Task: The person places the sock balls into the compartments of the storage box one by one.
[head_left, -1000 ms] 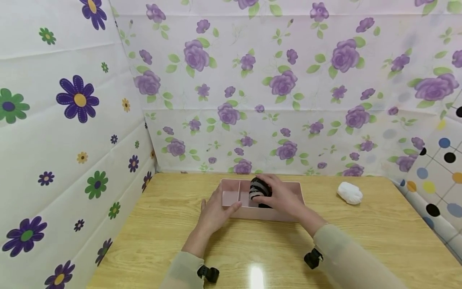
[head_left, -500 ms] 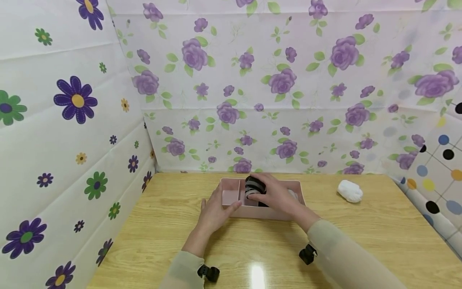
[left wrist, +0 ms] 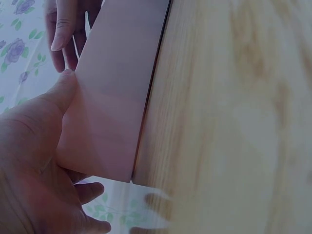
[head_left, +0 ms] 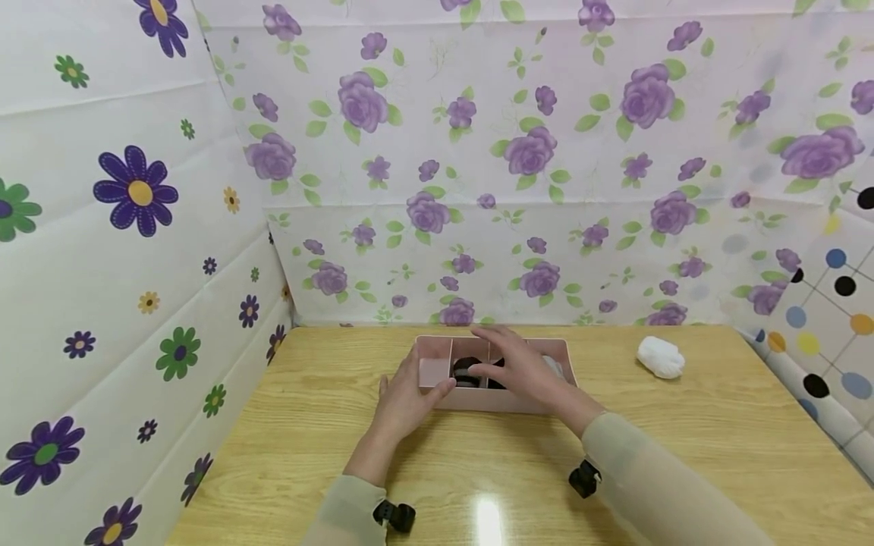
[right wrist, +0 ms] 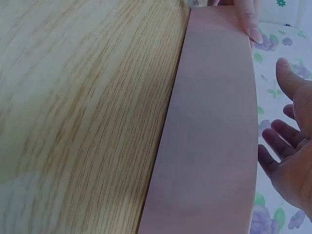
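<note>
- Rose-printed cloth (head_left: 478, 174) hangs across the back, with daisy-printed cloth (head_left: 136, 303) at left.
- Wood-grained counter (head_left: 321, 387) stands below it.
- Pink divided box (head_left: 492, 400) sits toward the counter's far edge.
- Left hand (head_left: 404, 398) grips the box's left end, thumb at the front rim.
- Right hand (head_left: 522, 369), fingers spread apart and holding nothing, is over the box.
- White bundle (head_left: 660, 357) lies on the counter, right of the box.
- Black-and-grey striped bundle (head_left: 466, 373) rests in the second compartment from left; whether the right thumb touches it is unclear.
</note>
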Available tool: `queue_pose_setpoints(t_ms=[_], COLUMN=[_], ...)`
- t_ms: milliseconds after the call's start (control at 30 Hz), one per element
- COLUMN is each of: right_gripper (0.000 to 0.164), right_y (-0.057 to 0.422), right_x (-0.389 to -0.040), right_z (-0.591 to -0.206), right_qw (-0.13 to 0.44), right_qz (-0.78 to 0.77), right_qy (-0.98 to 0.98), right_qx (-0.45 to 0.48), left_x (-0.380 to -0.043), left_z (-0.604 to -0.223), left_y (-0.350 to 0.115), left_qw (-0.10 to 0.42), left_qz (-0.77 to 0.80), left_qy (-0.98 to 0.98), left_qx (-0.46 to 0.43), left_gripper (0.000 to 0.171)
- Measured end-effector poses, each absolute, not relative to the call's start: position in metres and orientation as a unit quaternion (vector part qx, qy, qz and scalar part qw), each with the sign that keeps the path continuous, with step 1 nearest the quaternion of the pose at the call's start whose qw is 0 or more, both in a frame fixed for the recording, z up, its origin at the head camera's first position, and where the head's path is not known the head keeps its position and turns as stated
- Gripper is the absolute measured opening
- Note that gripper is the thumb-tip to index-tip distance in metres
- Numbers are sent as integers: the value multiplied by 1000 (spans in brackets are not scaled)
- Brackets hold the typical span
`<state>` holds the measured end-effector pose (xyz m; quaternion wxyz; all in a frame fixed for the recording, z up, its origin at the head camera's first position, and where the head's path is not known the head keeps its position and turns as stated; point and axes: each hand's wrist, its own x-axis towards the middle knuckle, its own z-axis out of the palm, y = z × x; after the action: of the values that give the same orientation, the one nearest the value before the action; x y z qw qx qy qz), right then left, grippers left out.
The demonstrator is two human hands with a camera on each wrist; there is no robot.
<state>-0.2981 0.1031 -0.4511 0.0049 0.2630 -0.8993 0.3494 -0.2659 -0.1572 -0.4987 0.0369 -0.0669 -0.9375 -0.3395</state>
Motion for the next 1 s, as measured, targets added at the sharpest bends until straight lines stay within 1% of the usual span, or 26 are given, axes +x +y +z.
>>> queue_pose_setpoints(t_ms=[133,467,767,1000], right_gripper=[79,80,81,78], right_y=[112,142,176,200], right_x=[-296,-294,-290,-289], right_z=[-451,-447,-442,-437], right_qw=[19,75,95,118], right_qz=[330,280,260,249], right_qy=[-907,-920,-925,-925], right_qx=[261,265,261,262], left_x=[-267,-266,-264,-265], left_z=[-499,-498,-498,-499], left_y=[-157,-156,-158,-158], left_qw=[38,40,43,43], left_qz=[-339,-346,-351,-349], left_qy=[-937,-935,-932,-933], left_qx=[-68,-71,-77,-76], left_gripper=[115,114,114,114])
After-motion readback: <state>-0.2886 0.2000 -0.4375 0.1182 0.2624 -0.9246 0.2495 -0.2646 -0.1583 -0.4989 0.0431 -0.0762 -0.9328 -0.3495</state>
